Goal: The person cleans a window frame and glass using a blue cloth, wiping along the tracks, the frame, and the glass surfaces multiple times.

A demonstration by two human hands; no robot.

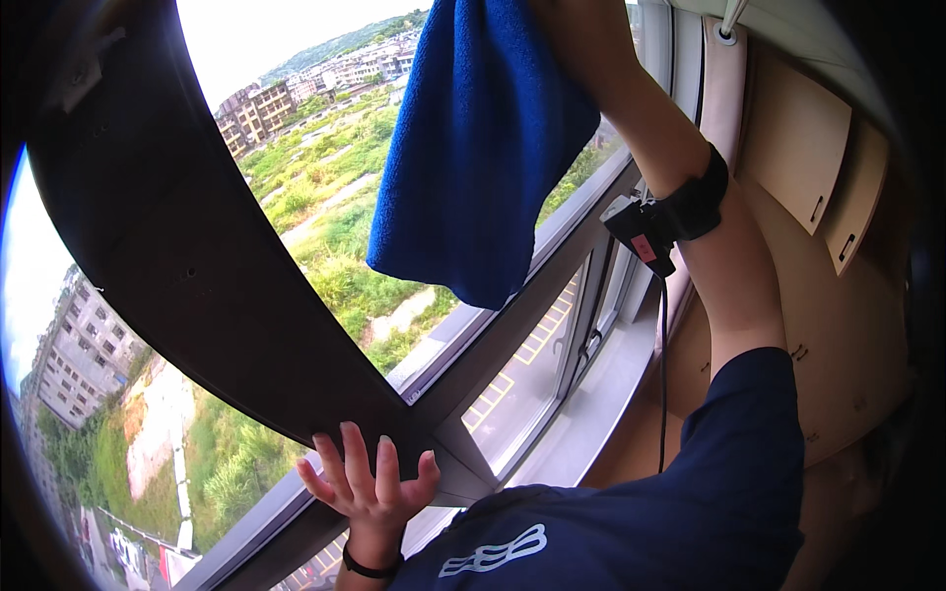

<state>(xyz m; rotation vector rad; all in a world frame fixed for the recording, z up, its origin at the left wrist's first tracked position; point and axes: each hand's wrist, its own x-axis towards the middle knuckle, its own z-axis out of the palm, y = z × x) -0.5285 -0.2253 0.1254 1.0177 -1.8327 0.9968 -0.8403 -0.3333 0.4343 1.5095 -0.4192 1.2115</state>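
A blue microfiber cloth hangs in folds in front of the window glass, its upper end at my right hand. That hand is cut off by the top edge, and its fingers are hidden, so its grip does not show. A black strap with a small device and cable is worn on the right forearm. Lower down, my left hand has its fingers spread near the dark window mullion, holding nothing. Whether its fingertips touch the frame cannot be told. A dark band circles the left wrist.
A grey window rail crosses below the large pane, with a smaller framed window under it. A pale sill, a light curtain and wooden cabinet doors are at the right. Buildings and greenery lie outside.
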